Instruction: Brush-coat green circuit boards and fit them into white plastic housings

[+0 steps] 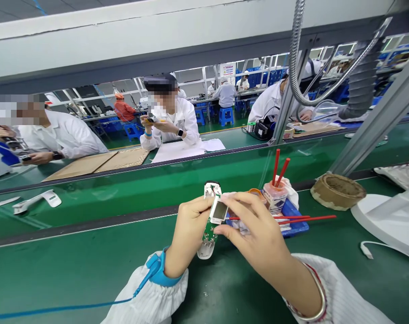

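My left hand (191, 227) grips a white plastic device housing (206, 251) from its left side, holding it above the green bench. Inside the housing lies a green circuit board (209, 231), with a small LCD screen module (220, 210) in a white frame tilted over it. Thumb and fingers of my right hand (255, 229) close on the right side of the screen module. A blue wrist strap with a cord circles my left wrist. Fingers cover part of the board, so its joints there are hidden.
Behind my right hand is a blue tray (295, 223) with red sticks (307, 219) and a labelled bottle (275, 195). Right of it are a tape roll (338, 191), a white round base (376, 216) and a cable plug (366, 251). A white part (38, 201) lies on the green belt; co-workers sit beyond.
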Tool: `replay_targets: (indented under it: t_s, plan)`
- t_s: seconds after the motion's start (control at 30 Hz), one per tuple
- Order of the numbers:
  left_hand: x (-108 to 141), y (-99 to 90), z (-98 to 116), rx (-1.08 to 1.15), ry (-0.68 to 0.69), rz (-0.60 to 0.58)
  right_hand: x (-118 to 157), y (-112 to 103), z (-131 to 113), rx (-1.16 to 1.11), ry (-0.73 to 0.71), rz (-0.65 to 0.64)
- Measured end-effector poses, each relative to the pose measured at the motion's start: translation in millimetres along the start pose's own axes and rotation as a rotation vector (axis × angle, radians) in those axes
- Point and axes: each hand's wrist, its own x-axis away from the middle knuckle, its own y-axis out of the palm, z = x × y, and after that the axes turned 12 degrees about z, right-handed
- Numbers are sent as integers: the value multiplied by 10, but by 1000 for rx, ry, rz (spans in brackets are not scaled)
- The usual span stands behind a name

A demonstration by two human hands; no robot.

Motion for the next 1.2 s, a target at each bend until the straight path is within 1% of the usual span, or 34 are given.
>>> replay_targets:
  t_s: [0.03,0.07,0.17,0.27,0.33,0.4,0.47,0.53,0.6,0.67,0.73,0.83,0.9,1.0,1.2]
  plan:
    - [8,12,-2,13,9,9,-3,-4,-1,31,-66,-11]
    - [15,22,-2,13,23,22,-6,-8,-4,48,-94,-27]
    - [28,35,9,-55,86,50,-12,-14,-13,38,-86,-65]
    - [41,20,35,-167,132,4,-24,-33,-3,29,-85,-73]
    - [57,6,45,-188,98,-55,-45,-56,15,40,-88,-59]
    - [77,0,36,-110,14,-100,-72,-83,36,47,-89,-58]
    - [94,4,7,49,-72,-135,-94,-106,54,50,-90,-80]
    - [103,15,-29,213,-121,-156,-104,-117,66,52,-92,-105]
    - [104,25,-52,280,-145,-139,-101,-116,72,49,-89,-124]
    - [103,31,-50,231,-148,-95,-93,-107,74,47,-89,-132]
    - [105,33,-32,128,-129,-63,-88,-96,73,52,-94,-124]
    - [110,38,-10,22,-89,-58,-92,-89,67,44,-96,-113]
    - [111,43,-12,27,-82,-71,-100,-90,64,28,-92,-119]
    - [105,50,-20,155,-126,-110,-109,-94,70,25,-113,-123]
    - [86,58,15,507,-327,-209,-115,-84,102,103,-221,-89]
